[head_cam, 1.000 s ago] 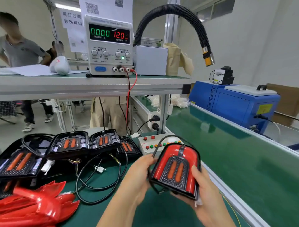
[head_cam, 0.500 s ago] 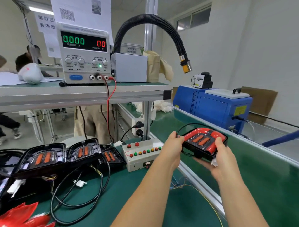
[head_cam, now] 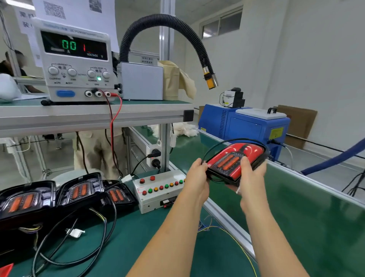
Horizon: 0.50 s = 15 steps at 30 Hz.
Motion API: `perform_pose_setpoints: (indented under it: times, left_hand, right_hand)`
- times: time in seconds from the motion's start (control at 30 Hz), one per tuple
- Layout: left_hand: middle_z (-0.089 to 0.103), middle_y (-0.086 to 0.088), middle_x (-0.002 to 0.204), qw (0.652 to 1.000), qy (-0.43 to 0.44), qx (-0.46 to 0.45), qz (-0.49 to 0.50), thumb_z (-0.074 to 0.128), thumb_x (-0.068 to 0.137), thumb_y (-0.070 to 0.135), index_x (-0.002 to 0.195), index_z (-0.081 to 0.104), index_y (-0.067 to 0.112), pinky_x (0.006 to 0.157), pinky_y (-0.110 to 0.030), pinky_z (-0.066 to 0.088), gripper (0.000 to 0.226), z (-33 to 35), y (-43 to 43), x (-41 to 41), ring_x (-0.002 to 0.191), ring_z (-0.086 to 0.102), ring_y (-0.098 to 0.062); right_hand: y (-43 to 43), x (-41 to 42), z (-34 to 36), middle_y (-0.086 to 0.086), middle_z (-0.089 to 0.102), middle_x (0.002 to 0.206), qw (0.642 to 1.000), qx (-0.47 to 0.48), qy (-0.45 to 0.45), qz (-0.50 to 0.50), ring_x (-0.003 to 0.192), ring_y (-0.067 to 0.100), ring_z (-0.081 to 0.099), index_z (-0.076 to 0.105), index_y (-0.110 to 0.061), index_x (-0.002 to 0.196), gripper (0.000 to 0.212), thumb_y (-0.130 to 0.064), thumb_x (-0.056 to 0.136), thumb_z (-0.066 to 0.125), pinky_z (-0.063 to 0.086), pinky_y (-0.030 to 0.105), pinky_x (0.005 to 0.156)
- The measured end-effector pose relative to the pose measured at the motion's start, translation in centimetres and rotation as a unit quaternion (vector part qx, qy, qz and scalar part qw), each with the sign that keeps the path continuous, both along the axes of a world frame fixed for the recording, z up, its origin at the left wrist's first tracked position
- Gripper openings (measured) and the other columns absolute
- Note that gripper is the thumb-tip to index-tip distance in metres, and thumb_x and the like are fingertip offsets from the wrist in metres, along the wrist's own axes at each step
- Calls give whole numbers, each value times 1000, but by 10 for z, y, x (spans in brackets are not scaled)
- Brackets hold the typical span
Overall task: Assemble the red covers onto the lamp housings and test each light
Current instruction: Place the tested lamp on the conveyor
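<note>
Both the left hand (head_cam: 197, 178) and right hand (head_cam: 252, 178) gripped the red-covered lamp (head_cam: 233, 156) over the conveyor's (head_cam: 306, 217) near edge, where its looped cable (head_cam: 235, 139) might snag.

Bright, even indoor light fills the scene; a ceiling tube (head_cam: 13, 2) glows far up and left of the grip, and a window (head_cam: 221, 24) sits high above it. Shadows are soft and faint. The held lamp (head_cam: 236, 158) carries pale glare streaks on its glossy red face, and the green belt (head_cam: 296, 207) right of the grip reflects dimly. Up and left of the grip the power supply (head_cam: 77, 59) is smeared, its digits partly unreadable. Straight lines bow toward the frame edges.
</note>
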<state>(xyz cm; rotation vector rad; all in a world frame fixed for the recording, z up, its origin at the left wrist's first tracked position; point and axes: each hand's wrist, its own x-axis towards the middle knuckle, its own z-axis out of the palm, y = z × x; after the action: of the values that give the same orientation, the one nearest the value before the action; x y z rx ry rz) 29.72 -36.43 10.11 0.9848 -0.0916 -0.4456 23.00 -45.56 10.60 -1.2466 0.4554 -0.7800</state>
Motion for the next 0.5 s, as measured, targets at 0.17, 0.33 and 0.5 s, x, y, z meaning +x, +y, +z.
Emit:
perform_pose_setpoints:
  times: [0.17, 0.33, 0.5]
  left_hand:
    - [39, -11, 146, 998, -52, -25, 30, 35, 102, 2, 151, 19, 7, 105, -31, 39, 52, 16, -2, 8, 118, 50, -19]
    - [67, 8, 96, 989, -139, -8, 53, 37, 100, 0, 113, 56, 15, 84, -21, 48, 28, 47, -8, 12, 90, 61, -5]
    - [66, 8, 71, 984, -162, -37, 56, 36, 99, -2, 86, 56, 17, 55, -12, 47, 31, 68, -10, 19, 59, 61, 2]
  right_hand:
    - [-12, 13, 26, 4, 62, 119, 999, 12, 4, 41, 94, 21, 68, 36, -27, 135, 37, -35, 100, 47, 60, 38, 55]
    - [-21, 19, 49, 5, 63, 115, 998, 40, -27, 45, 93, 22, 68, 41, -23, 129, 32, -36, 100, 47, 58, 36, 53]
    - [-25, 24, 76, 2, 63, 111, 998, 14, -45, 44, 89, 19, 68, 39, -24, 134, 38, -37, 99, 50, 58, 36, 52]
